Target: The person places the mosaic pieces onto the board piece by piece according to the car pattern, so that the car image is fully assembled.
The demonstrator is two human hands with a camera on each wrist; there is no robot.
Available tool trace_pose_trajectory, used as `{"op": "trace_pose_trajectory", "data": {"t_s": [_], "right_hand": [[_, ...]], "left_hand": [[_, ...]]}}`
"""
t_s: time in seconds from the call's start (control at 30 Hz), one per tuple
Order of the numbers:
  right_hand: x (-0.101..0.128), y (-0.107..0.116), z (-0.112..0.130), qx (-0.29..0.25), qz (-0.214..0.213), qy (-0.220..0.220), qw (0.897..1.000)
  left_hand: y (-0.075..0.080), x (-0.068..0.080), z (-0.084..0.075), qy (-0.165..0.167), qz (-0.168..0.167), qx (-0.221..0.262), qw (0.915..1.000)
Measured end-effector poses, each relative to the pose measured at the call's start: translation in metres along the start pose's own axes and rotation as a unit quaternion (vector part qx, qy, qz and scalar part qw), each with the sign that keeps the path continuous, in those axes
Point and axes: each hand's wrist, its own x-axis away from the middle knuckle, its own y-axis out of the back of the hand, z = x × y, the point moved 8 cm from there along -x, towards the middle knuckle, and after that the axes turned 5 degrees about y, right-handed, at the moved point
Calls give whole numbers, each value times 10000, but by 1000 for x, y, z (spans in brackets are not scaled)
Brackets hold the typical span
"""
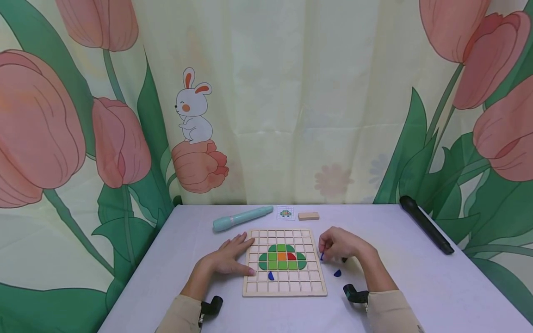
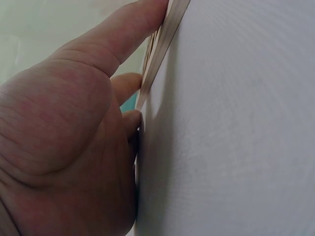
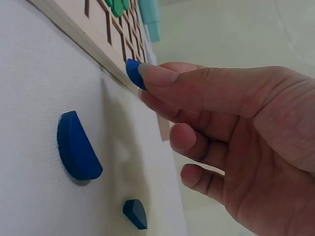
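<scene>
A wooden grid board (image 1: 300, 289) lies on the table, with green tiles (image 1: 282, 265), an orange tile (image 1: 281, 255) and a red tile (image 1: 291, 256) grouped near its middle. One blue piece (image 1: 271, 276) sits in the row below them. My left hand (image 1: 226, 257) rests along the board's left edge, fingers spread and thumb touching the rim. At the right edge, my right hand (image 1: 341, 243) pinches a blue curved piece (image 3: 133, 71) between thumb and forefinger. Below that hand lie a blue half-round piece (image 3: 78, 147) and a smaller blue piece (image 3: 136, 213).
Behind the board are a teal pen-shaped tube (image 1: 243, 218), a small picture card (image 1: 285, 213) and a wooden block (image 1: 308, 216). A black rod (image 1: 426, 225) lies near the table's right edge. A tulip-print curtain (image 1: 308, 101) hangs at the back.
</scene>
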Motion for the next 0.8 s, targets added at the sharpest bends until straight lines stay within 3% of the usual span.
{"op": "trace_pose_trajectory", "data": {"t_s": [0.17, 0.4, 0.8], "right_hand": [[-3, 7, 2, -162, -261, 149, 9994], [-7, 11, 18, -354, -597, 748, 9948], [-16, 0, 43, -510, -870, 1201, 9876]], "left_hand": [[-1, 0, 1, 8, -4, -11, 10000], [-1, 1, 0, -83, -38, 72, 9999], [0, 0, 1, -96, -100, 28, 9999]]}}
